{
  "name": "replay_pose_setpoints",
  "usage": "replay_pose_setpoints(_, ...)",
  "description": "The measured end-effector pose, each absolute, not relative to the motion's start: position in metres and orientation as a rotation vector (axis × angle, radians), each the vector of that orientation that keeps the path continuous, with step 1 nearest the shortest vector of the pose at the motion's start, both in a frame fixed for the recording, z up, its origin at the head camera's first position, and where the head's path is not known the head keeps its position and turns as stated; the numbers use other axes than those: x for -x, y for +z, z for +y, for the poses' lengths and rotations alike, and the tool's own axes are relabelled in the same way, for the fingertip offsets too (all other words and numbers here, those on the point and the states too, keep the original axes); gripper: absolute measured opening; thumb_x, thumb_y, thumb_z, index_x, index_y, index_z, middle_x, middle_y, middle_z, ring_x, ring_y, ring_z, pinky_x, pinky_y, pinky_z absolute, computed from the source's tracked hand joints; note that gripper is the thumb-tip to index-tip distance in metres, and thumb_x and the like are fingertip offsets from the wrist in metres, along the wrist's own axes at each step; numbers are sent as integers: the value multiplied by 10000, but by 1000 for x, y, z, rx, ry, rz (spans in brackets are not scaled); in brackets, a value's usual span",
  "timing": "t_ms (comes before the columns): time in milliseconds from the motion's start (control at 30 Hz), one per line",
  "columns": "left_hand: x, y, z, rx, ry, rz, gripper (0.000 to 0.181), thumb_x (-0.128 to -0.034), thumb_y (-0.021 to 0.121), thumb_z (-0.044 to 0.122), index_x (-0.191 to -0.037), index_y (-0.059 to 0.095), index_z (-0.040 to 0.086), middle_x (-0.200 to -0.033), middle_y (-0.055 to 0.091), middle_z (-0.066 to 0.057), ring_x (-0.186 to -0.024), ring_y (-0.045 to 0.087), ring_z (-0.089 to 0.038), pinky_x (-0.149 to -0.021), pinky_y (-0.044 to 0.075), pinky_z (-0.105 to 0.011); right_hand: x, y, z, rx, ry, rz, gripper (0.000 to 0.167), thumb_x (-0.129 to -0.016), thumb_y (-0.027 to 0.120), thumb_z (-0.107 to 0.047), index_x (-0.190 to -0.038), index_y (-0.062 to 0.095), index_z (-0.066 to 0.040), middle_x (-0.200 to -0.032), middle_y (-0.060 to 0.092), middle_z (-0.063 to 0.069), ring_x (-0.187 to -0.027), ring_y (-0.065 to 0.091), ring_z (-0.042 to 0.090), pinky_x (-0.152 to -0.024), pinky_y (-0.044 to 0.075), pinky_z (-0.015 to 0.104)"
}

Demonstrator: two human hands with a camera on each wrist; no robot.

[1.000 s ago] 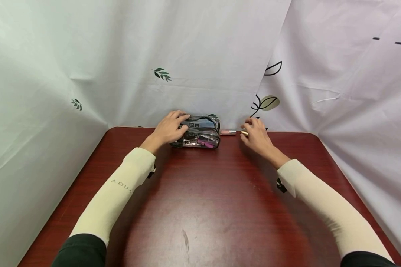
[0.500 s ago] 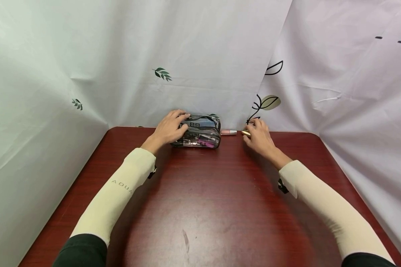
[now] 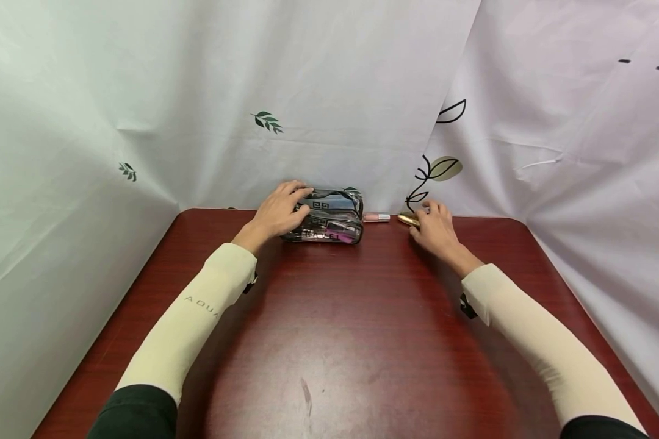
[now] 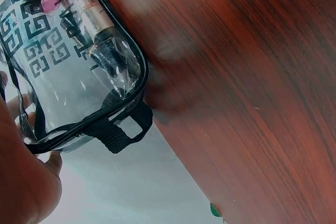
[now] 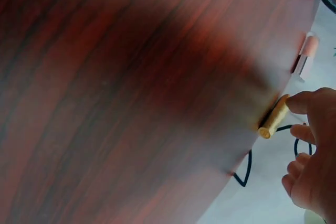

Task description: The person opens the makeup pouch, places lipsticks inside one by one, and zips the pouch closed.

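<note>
A clear cosmetic bag [image 3: 332, 216] with black trim lies at the table's back edge. Through its plastic several make-up items show, one of them pink. My left hand [image 3: 276, 210] holds the bag's left end, fingers over the top and thumb on the front. To the bag's right lies a lip gloss tube [image 3: 376, 217], pink with a silver cap. Further right, a shiny gold tube [image 5: 275, 117] lies along the back edge. My right hand [image 5: 320, 148] touches it with one fingertip, the other fingers loosely bent and apart from it.
A dark red wooden table [image 3: 335, 323] stretches out in front of me. White cloth [image 3: 351, 91] with leaf prints hangs close behind the back edge and along both sides. A black strap loop [image 4: 123, 132] sticks out from the bag's end.
My right hand has shifted to the right and its fingers have loosened, so more of the gold tube shows on the table. My left hand and the bag have stayed put.
</note>
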State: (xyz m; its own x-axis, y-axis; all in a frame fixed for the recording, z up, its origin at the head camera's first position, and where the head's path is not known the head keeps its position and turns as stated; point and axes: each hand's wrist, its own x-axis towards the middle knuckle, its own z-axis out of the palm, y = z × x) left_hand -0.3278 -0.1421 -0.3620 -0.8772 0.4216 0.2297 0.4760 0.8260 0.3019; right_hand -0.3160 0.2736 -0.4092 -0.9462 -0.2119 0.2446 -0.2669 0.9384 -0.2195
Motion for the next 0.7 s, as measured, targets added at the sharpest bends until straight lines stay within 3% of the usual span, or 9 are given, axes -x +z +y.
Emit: replay_pose_setpoints(700, 328, -360, -142, 713, -517, -2875, 635, -1107, 443, 297, -1721, 496, 144, -1780, 426, -141, -1698, 315, -392, -1368, 317, -621, 316, -418, 280, -310, 309, -2925, 413, -1081, 592, -169, -1350, 656, 138, -1618, 443, 389, -1425, 416, 612, -1166, 360, 721)
